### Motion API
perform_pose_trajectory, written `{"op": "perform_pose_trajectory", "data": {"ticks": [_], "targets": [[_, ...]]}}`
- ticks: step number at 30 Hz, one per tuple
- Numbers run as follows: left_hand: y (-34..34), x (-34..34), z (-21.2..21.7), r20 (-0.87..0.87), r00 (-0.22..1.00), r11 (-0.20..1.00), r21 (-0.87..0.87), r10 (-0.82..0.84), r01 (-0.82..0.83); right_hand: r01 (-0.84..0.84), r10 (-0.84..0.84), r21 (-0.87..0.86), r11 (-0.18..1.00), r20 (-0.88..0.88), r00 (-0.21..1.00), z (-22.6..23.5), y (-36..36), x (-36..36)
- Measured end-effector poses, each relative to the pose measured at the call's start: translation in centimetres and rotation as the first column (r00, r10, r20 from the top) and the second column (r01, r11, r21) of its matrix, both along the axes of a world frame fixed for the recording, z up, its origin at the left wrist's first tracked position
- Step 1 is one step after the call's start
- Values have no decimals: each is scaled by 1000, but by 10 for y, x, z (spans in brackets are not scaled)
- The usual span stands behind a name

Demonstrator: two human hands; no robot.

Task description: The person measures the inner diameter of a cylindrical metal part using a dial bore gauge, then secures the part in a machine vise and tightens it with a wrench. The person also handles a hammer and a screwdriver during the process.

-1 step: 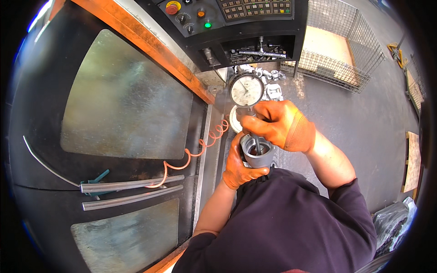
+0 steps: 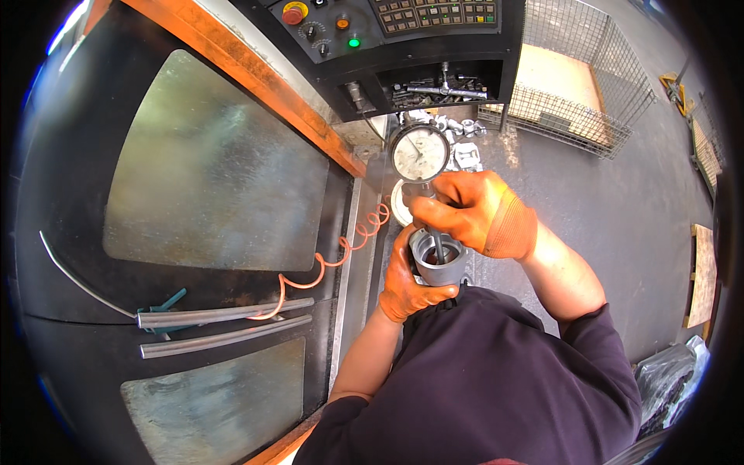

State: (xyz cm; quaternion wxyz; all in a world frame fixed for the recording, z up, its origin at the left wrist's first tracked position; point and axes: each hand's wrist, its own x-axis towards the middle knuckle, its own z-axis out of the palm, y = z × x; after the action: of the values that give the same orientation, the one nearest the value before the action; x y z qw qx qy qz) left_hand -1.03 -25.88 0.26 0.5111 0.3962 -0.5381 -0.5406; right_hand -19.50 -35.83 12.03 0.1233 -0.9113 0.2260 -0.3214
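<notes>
My right hand (image 2: pixel 478 215), in an orange glove, is closed round the stem of a dial bore gauge (image 2: pixel 419 153). The gauge's round white dial with a dark rim faces up, just beyond the fingers. Its dark rod runs down into the open mouth of a hollow grey metal cylinder (image 2: pixel 440 273). Also gloved in orange, my left hand (image 2: pixel 401 285) wraps round that cylinder from the left and below, close in front of my dark shirt. The gauge's tip is hidden inside the bore.
A machine with dark windowed doors (image 2: pixel 217 170) stands at left, a coiled orange hose (image 2: pixel 341 260) beside it. Ahead are a control panel (image 2: pixel 364 31), a tool shelf (image 2: pixel 442 91) and several grey metal parts (image 2: pixel 466 155). A wire mesh crate (image 2: pixel 581 85) stands far right.
</notes>
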Motion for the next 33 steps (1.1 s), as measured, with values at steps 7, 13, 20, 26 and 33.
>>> {"op": "perform_pose_trajectory", "data": {"ticks": [7,13,20,26,33], "targets": [[0,3,5,34,999,1000,-13,3,-3,-2,2,21,1000,12,1000,2,0,2],[1,3,1,10,1000,1000,-14,4,-4,-16,16,-7,1000,15,1000,5,-2,2],[11,10,-19,378,913,964,-259,157,-58,-6,-73,385,923,191,979,21,-8,-16],[9,7,-11,542,797,934,-349,265,-73,9,-252,501,865,420,872,31,-11,-66],[32,44,-141,177,893,838,309,414,-450,139,-548,913,385,105,830,-78,-13,-136]]}}
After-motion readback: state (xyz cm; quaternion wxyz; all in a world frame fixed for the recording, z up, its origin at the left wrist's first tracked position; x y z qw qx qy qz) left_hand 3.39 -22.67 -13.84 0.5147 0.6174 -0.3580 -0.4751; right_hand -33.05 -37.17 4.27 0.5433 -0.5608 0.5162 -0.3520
